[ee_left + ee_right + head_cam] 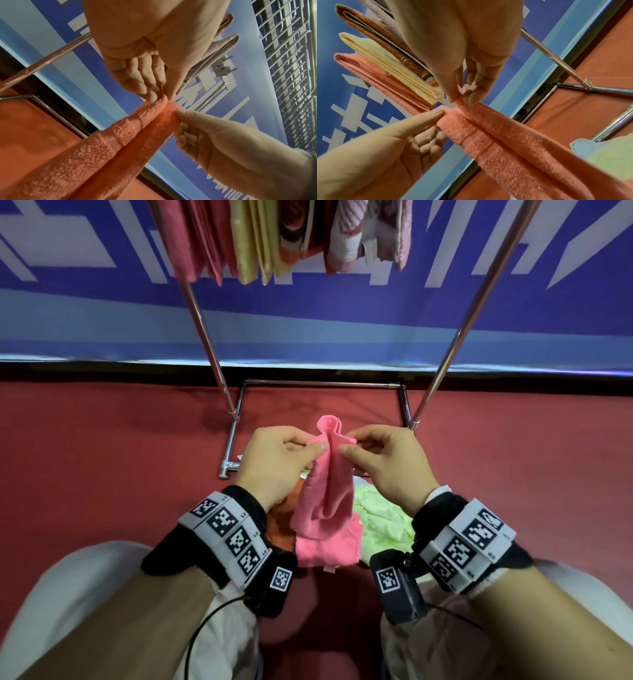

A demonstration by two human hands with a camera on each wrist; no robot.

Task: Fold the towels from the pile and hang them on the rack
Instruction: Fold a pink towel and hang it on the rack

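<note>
A pink towel (pixel 329 501) hangs bunched between my two hands, its lower end draped on the pile. My left hand (pixel 310 448) pinches its top edge from the left and my right hand (pixel 347 444) pinches it from the right, thumbs almost touching. The left wrist view shows my left hand (pixel 163 94) gripping the towel (pixel 96 155) at its tip, with my right hand (pixel 178 117) just below. In the right wrist view my right hand (pixel 462 97) and my left hand (pixel 440 115) pinch the towel (pixel 513 148) side by side.
The metal rack (pixel 205 337) stands straight ahead, its base frame (pixel 322 385) on the red surface (pixel 102 457). Several folded towels (pixel 274 237) hang on it. Under the pink towel lie a light green towel (pixel 383 518) and an orange towel (pixel 282 522). A blue banner (pixel 308 309) stands behind.
</note>
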